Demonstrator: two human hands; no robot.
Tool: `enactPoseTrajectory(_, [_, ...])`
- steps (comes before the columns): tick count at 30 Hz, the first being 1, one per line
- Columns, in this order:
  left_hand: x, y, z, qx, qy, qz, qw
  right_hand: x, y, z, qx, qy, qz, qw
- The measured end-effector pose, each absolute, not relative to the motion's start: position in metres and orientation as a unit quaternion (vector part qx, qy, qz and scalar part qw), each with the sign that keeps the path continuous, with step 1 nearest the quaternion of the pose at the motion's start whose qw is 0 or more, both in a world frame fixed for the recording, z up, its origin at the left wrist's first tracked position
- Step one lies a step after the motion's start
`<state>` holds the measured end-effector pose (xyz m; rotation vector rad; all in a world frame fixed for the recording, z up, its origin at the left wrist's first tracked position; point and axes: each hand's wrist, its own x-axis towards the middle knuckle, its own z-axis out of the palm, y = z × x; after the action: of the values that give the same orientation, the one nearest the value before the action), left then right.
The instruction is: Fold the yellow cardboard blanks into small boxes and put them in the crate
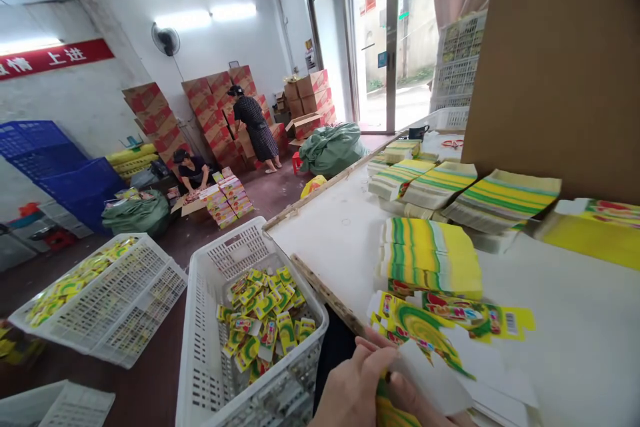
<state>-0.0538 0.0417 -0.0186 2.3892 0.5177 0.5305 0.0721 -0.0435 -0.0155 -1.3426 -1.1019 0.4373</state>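
Observation:
At the bottom edge, my left hand and my right hand together grip a flat yellow-green printed carton blank, its white inner flap turned toward me. Both hands have fingers closed on it. Just beyond lie more loose blanks and a neat stack of blanks on the white table. To my left stands a white plastic crate holding several folded small cartons.
More fanned stacks of blanks lie further back, beside a large brown cardboard box. A second white crate sits on the floor left. Two people work among cardboard boxes at the back wall; blue crates and green sacks stand nearby.

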Motion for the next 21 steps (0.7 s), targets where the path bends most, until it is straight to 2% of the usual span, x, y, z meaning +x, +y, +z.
enactPoseTrajectory(3, [-0.053, 0.038, -0.016, 0.890, 0.196, 0.229, 0.341, 0.082, -0.049, -0.015, -0.581, -0.476, 0.221, 0.622])
enactPoseTrajectory(5, [-0.055, 0.035, -0.017, 0.877, 0.231, 0.227, 0.356, 0.088, -0.052, -0.013, -0.574, -0.528, 0.201, 0.593])
enactPoseTrajectory(10, [-0.060, 0.029, -0.015, 0.834, 0.330, 0.218, 0.384, 0.093, -0.052, -0.010, -0.563, -0.631, 0.062, 0.530])
enactPoseTrajectory(15, [-0.059, 0.035, 0.004, 0.832, 0.351, 0.289, 0.318, 0.099, -0.049, -0.017, -0.601, -0.589, -0.045, 0.538])
enactPoseTrajectory(21, [-0.071, 0.046, 0.024, 0.851, 0.324, 0.292, 0.291, 0.097, -0.054, -0.010, -0.600, -0.631, 0.074, 0.487])
